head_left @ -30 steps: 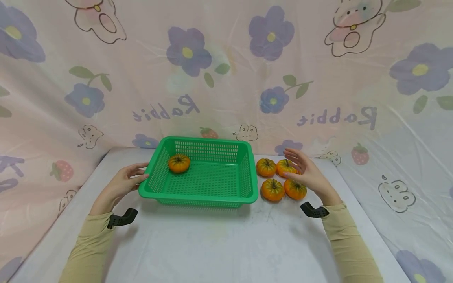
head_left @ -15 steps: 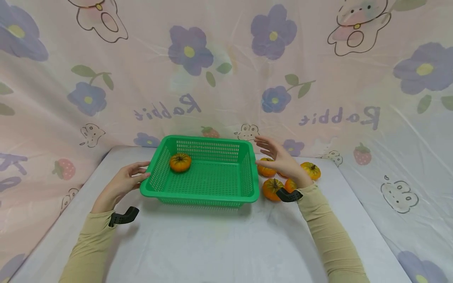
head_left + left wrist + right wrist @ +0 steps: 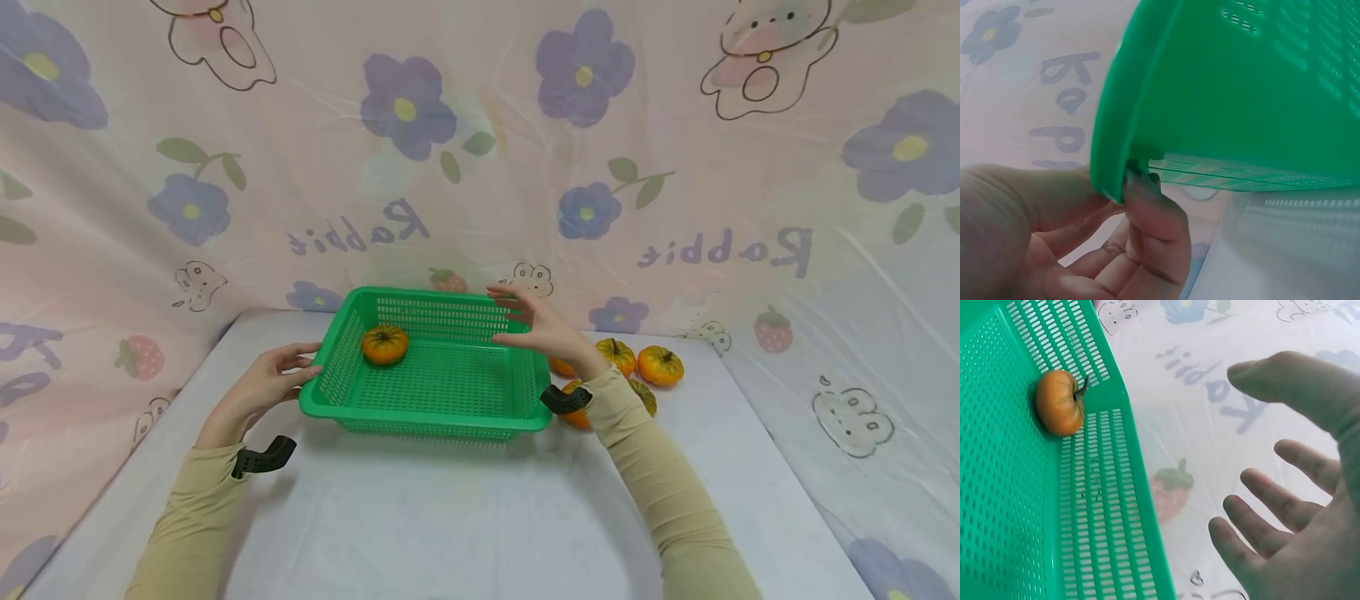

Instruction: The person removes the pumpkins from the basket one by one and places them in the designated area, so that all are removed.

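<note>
A green plastic basket (image 3: 431, 421) with slotted walls stands on the table. One small orange pumpkin (image 3: 385, 345) sits inside it, near the far left corner; the right wrist view shows its dark stem. My left hand (image 3: 262, 387) pinches the basket's left rim between thumb and fingers, seen up close in the left wrist view. Over the basket's far right corner hovers my right hand (image 3: 543, 329), fingers spread, holding nothing. Several more pumpkins, among them a yellow-orange pumpkin (image 3: 660, 365), lie just right of the basket, some partly hidden by the right hand and wrist.
A white cloth covers the table (image 3: 442, 517). Behind it hangs a pale curtain (image 3: 480, 217) printed with flowers, rabbits and strawberries. Each wrist carries a black curved mount (image 3: 266, 457).
My right hand has moved left, from above the pumpkins to over the basket's right side, uncovering the far right pumpkin. The left hand stays at the rim.
</note>
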`<state>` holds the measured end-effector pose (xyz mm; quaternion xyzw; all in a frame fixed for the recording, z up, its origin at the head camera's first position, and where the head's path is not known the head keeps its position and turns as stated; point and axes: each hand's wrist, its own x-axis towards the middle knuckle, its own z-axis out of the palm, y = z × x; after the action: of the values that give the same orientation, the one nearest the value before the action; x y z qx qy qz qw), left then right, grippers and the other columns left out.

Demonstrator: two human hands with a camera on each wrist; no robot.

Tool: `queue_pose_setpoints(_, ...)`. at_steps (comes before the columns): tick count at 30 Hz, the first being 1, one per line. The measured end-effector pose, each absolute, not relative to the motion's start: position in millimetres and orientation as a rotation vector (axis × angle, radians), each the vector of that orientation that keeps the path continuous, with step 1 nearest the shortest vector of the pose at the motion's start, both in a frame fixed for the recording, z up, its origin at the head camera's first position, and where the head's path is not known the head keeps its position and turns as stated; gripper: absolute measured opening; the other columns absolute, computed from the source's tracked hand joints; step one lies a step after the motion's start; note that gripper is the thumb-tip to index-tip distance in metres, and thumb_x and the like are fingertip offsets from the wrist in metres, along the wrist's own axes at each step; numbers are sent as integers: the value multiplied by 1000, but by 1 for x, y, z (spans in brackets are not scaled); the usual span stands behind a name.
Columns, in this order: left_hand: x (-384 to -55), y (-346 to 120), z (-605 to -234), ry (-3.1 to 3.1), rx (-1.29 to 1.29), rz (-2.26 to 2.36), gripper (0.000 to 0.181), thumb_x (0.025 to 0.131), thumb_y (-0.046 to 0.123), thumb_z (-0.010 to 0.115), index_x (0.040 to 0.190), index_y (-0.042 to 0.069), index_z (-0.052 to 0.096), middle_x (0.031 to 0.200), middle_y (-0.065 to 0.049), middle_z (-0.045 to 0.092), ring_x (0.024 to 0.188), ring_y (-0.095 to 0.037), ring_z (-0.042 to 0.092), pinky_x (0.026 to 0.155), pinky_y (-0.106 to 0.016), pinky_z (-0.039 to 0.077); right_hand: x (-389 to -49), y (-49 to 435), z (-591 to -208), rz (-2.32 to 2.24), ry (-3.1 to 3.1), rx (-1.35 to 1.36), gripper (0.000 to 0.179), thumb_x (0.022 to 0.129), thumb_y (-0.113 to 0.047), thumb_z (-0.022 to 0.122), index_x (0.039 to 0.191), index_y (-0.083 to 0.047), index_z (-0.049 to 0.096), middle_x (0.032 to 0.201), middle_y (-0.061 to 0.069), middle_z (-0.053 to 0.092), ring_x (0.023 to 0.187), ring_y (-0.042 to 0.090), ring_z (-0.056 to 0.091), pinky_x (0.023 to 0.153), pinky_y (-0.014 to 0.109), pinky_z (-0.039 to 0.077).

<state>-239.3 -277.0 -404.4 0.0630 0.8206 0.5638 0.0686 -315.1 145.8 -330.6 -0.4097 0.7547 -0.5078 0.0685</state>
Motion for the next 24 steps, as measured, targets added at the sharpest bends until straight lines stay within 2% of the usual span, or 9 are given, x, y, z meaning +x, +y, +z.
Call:
queue_pose_setpoints(10, -240, -275, -405, 2455, 195, 1721, 62, 98, 18, 58, 148, -2, 29, 122, -28, 48, 87, -14, 63, 75, -30, 55, -325, 108, -339, -1493, 2203, -1231, 72, 86, 5, 67, 147, 2, 28, 149, 22, 30, 135, 39, 29, 107, 57, 26)
queue_pose_setpoints(15, -241, -275, -406, 2450, 190, 1732, 61, 98, 17, 58, 148, -2, 29, 119, -27, 49, 86, -14, 63, 74, -29, 55, -328, 91, -342, -1480, 2182, -1236, 73, 85, 6, 68, 147, 3, 28, 148, 22, 31, 136, 38, 29, 108, 51, 28)
queue_pose_setpoints(21, -241, -276, -404, 2442, 202, 1741, 62, 97, 17, 59, 148, -3, 29, 119, -28, 48, 85, -13, 63, 73, -30, 55, -351, 71, -364, -1449, 2175, -1249, 76, 85, -3, 72, 148, -3, 29, 149, 18, 31, 137, 27, 32, 109, 47, 28)
queue_pose_setpoints(24, -241, -276, -405, 2440, 202, 1743, 62, 97, 17, 59, 148, -3, 29, 120, -28, 48, 85, -13, 63, 72, -30, 55, -357, 62, -370, -1402, 2192, -1250, 77, 85, -6, 74, 148, -5, 30, 149, 13, 33, 137, 27, 32, 109, 42, 30)
